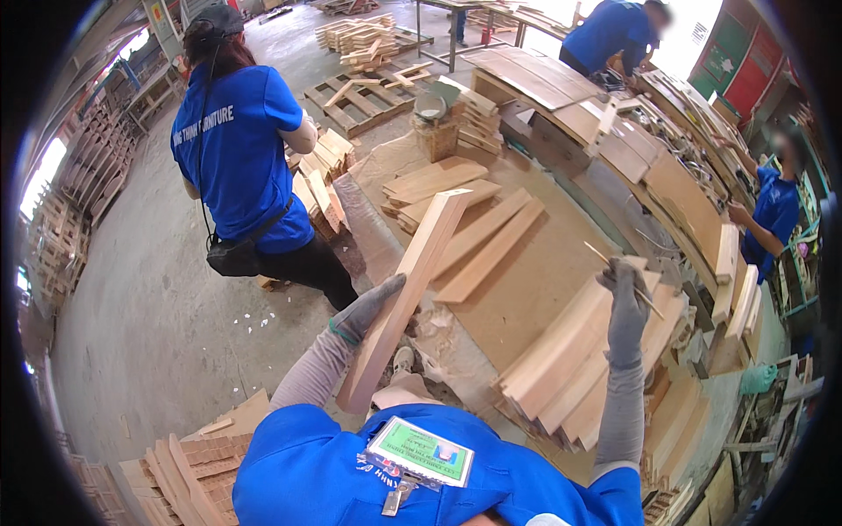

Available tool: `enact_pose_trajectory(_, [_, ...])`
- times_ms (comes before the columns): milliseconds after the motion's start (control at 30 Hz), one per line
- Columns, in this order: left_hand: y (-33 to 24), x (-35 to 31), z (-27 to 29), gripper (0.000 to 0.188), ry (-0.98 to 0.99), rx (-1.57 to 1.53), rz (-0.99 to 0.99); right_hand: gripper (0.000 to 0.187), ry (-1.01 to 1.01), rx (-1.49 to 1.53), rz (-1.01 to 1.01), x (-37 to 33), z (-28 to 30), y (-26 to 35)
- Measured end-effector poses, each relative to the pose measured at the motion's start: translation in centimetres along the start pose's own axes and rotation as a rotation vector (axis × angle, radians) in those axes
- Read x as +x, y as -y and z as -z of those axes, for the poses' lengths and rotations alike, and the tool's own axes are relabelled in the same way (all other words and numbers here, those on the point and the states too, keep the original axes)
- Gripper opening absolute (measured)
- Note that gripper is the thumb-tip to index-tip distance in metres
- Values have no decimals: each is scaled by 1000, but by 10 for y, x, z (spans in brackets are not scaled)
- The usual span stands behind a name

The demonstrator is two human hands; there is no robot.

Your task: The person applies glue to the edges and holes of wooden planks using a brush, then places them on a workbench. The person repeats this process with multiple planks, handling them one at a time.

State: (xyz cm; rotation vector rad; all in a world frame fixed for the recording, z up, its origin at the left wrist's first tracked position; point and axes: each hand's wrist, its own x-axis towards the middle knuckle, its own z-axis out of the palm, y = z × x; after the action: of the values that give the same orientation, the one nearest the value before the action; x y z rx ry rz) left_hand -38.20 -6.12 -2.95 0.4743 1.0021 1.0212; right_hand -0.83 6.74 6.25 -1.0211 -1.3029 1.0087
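Observation:
My left hand, in a grey glove, grips a long pale wooden board that slants upward in front of me. In my right hand, gloved too, is a thin wooden stick poking out on both sides of the closed fingers; its tips are too small to make out. Beneath and beside that hand lies a stack of similar boards. Farther off on the brown work surface, two loose boards lie side by side, with a low pile of boards behind them.
A worn container stands at the far side of the work surface. One co-worker stands at my left; others work along the right-hand benches. Pallets with wood sit on the floor ahead, and more boards lie at lower left.

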Motion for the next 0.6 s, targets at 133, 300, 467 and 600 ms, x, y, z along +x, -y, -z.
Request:
enact_pose_trajectory(133, [-12,4,63,56,-40,111,-31,9,125,129,-28,67,-95,-12])
enact_pose_trajectory(300, [-29,-2,103,60,-77,181,-49,6,160,261,-104,153,-220,-45])
enact_pose_trajectory(467, [-42,-5,122,61,-123,220,-17,6,138,330,-74,225,-322,-98])
enact_pose_trajectory(600, [-44,-4,138,49,-176,194,44,7,117,286,-94,276,-377,-153])
